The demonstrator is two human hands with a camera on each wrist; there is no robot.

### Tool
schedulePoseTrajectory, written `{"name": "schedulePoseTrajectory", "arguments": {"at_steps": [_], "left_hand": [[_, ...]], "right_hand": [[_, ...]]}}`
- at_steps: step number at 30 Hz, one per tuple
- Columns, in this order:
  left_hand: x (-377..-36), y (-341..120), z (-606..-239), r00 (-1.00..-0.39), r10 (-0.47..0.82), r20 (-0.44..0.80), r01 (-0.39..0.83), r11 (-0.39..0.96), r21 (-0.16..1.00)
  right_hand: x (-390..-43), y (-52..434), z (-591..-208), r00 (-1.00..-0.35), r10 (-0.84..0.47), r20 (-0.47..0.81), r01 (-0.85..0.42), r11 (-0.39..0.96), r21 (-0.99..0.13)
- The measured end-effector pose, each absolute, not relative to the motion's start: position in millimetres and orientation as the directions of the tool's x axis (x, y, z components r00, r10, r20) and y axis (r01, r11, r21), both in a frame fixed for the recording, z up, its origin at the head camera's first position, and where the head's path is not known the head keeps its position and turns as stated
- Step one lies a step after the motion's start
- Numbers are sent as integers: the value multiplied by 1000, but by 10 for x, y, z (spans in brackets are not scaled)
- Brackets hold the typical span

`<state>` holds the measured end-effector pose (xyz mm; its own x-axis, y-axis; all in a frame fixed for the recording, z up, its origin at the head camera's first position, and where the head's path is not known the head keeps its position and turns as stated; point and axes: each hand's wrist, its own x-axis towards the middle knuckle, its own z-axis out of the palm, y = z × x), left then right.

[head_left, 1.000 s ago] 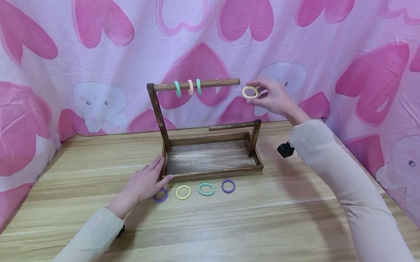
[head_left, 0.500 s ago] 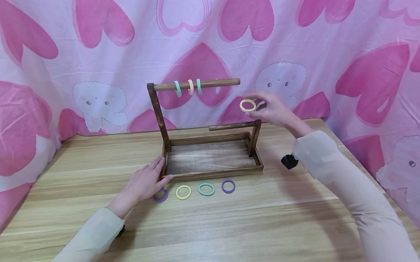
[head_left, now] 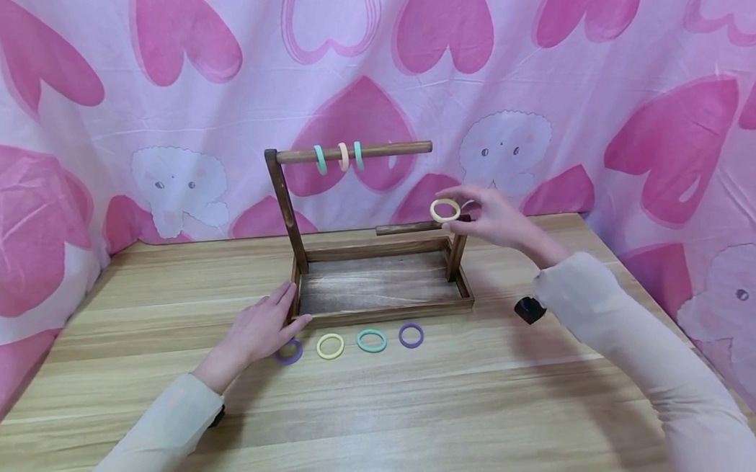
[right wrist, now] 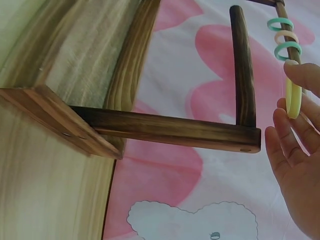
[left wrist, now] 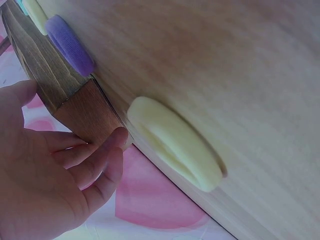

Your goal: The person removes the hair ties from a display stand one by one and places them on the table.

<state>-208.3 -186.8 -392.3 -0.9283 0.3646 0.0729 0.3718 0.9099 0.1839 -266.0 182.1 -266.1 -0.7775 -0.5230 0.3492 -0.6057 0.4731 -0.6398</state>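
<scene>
My right hand [head_left: 490,215] pinches a pale yellow fabric hair tie [head_left: 444,211] between thumb and fingers, overlapping the lower bar [head_left: 410,228] of the dark wooden rack in the head view. In the right wrist view the hair tie [right wrist: 293,95] stays apart from that bar [right wrist: 242,65]. Two mint hair ties [head_left: 320,160] and a pink one [head_left: 343,156] hang on the upper bar [head_left: 399,149]. With fingers extended, my left hand [head_left: 257,333] rests at the left end of the rack's tray [head_left: 383,313], thumb by its front wall.
Along the tray's front lie a purple hair tie [head_left: 411,336], a mint one [head_left: 371,341], a yellow one [head_left: 330,346] and another purple one [head_left: 288,352], partly hidden. Another yellow hair tie [left wrist: 175,145] shows near my left hand. A heart-printed curtain [head_left: 370,106] surrounds the table.
My right hand has come down with the yellow hair tie, from near the upper bar's free end to the lower bar's height, drifting slightly left. The left hand and rack stay put.
</scene>
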Motion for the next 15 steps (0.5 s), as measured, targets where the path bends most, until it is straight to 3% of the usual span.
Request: {"name": "schedulePoseTrajectory", "arguments": {"at_steps": [8,15], "left_hand": [[-2085,-1870,-3927,-929,364,67,370,911,184],[-2091,-1875,-3934,-927,368,73,375,908,187]], "right_hand": [[-2578,1834,-2732,-708,-577,408,-685,418,-597],[-2482,1846,-2784,-687,-607,399,-703,418,-575]]}}
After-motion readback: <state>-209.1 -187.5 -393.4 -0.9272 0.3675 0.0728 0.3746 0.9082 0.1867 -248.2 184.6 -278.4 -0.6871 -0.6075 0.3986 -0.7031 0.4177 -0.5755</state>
